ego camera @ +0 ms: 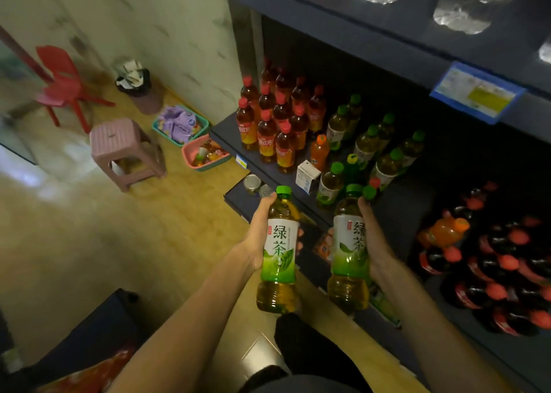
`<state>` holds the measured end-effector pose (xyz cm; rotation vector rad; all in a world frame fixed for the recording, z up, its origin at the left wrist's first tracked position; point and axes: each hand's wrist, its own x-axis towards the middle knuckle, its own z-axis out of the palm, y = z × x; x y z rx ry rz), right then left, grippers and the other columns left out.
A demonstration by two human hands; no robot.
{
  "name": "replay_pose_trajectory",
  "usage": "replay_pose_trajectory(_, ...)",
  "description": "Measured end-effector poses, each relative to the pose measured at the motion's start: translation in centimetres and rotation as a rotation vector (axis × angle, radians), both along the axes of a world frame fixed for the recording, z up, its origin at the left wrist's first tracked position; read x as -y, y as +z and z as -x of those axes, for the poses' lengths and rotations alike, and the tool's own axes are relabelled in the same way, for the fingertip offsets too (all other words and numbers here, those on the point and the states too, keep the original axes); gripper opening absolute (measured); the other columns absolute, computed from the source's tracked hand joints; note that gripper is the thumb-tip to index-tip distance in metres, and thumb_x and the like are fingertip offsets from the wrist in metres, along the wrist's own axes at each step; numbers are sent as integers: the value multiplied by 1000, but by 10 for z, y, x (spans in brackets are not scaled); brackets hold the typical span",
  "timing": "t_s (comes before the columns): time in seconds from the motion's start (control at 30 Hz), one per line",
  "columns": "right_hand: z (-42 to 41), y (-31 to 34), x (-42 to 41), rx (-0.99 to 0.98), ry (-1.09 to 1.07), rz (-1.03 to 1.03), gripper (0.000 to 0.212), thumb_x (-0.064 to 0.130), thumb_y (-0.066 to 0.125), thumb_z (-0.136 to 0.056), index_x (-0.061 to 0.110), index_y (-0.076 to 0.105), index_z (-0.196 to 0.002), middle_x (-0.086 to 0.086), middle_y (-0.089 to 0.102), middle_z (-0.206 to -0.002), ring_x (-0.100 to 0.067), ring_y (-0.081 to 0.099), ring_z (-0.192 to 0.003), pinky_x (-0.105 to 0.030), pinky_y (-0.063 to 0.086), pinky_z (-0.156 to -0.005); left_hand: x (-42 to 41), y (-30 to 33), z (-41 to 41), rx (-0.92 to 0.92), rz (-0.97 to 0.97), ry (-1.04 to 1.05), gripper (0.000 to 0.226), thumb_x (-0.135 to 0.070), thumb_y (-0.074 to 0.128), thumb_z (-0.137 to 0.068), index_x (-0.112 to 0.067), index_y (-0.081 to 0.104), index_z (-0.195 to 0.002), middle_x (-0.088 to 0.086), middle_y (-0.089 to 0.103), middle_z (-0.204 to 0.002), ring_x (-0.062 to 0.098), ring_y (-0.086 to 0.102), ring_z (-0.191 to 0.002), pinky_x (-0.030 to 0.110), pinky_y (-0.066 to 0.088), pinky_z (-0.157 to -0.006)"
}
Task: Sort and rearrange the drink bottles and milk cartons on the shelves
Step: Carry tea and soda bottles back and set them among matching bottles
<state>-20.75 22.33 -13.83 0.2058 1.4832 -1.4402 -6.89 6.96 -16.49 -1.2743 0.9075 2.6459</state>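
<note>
Before the shelf, left hand grips one green tea bottle; right hand grips another green tea bottle, both upright.

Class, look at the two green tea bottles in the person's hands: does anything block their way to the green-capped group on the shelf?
Nothing blocks the air path, but the green-capped group stands packed, and a milk carton and orange bottle crowd its left front.
</note>
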Motion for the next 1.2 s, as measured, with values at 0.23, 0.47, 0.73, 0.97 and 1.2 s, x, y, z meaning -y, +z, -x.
replay_pose_trajectory(0.23,18,-5,41,24,-36,22,63,66,46,-90,7,67,-93,-11,69,-68,-22,65,-63,-33,50,-68,54,4,35,-2,51,-91,68,-70,51,-79,-4,66,-83,17,64,-77,26,63,-60,30,55,-58)
replay_pose_trajectory(0.47,21,1,46,-13,-212,43,62,57,64,-76,4,66,-109,-15,68,-70,-23,66,-55,-31,55,-56,71,-3,64,-16,0,-290,68,-71,55,-69,-5,68,-79,16,64,-76,27,58,-65,33,49,-65)
replay_pose_trajectory(0.73,-5,-10,40,-29,-474,91,88,67,67,-66,-1,62,-122,-23,66,-76,-27,66,-58,-32,55,-54,107,-17,80,-64,-57,-453,73,-74,55,-72,-4,70,-86,16,65,-79,31,61,-65,38,50,-68)
replay_pose_trajectory(0.97,-19,-27,76,-45,-595,139,107,70,84,-45,0,61,-124,-20,67,-81,-28,68,-65,-34,56,-58,143,-33,92,-63,-67,-525,70,-73,49,-63,-9,63,-87,15,65,-82,29,60,-56,32,49,-61)
replay_pose_trajectory(1.2,2,-59,114,-141,-573,209,84,55,69,-73,0,51,-134,-17,66,-79,-27,66,-60,-32,55,-54,164,-74,144,-70,35,-612,69,-69,41,-85,-7,70,-83,13,66,-73,27,63,-52,31,56,-52)
